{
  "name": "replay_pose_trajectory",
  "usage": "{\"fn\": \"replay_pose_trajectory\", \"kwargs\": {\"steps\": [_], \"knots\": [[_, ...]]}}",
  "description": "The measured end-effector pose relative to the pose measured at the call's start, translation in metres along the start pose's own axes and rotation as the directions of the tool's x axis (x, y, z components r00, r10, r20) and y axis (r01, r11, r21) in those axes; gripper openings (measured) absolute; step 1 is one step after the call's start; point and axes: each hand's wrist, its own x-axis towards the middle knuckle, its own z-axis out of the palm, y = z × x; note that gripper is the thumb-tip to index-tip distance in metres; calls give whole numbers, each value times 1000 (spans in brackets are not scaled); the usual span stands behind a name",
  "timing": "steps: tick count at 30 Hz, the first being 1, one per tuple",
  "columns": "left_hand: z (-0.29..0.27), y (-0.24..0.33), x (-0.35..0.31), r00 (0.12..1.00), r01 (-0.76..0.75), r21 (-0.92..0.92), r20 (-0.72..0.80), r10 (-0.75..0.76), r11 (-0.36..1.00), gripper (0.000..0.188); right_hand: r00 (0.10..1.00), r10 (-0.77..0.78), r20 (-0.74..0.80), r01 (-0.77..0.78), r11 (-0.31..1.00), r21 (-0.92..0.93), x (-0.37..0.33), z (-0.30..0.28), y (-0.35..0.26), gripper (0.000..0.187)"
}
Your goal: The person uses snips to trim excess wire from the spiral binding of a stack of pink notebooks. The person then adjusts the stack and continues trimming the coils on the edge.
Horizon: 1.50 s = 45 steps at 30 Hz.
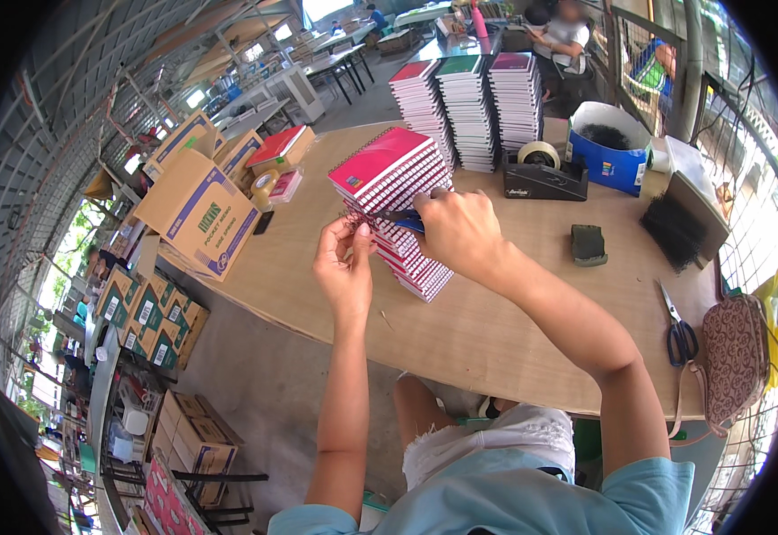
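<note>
A tall stack of spiral notebooks [384, 165] with magenta covers stands on the table before me, slightly skewed. My right hand [462, 227] is closed round a pair of pliers [412, 223] with blue handles. Their dark jaws point left at the wire coils on the stack's near left edge. Just below the jaws, my left hand [346, 259] pinches thumb and fingers together at those coils. What lies between its fingertips is too small to make out.
Three notebook stacks [467, 111] stand behind. A tape dispenser [545, 174], blue tub [607, 147], dark block [589, 245], brush [674, 223], scissors [677, 330] and patterned bag [735, 357] are to the right. An open carton [202, 218] sits left. People sit in the background.
</note>
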Motion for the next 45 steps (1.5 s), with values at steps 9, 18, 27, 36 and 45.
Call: {"fn": "replay_pose_trajectory", "kwargs": {"steps": [9, 18, 27, 36, 45], "knots": [[0, 3, 2, 1000, -17, -6, -4, 17, 1000, 20, 987, -14, -160, 15, 1000, 8, -8, -2, 3, 29], [0, 10, 2, 1000, -15, 25, 5, 15, 1000, 22, 999, 44, -15, -43, 999, 30, 0, -19, -16, 44], [-1, 4, 3, 1000, -23, -8, -3, 23, 1000, 21, 999, 20, -51, -21, 1000, -23, -2, -23, -16, 34], [-1, 2, 5, 1000, -20, -10, -9, 20, 1000, 21, 983, 43, 179, -58, 995, 79, 7, -20, -10, 26], [-12, 21, 14, 999, -18, 23, 32, 17, 1000, 30, 970, -29, -241, 12, 997, -71, 4, -17, -8, 43]]}}
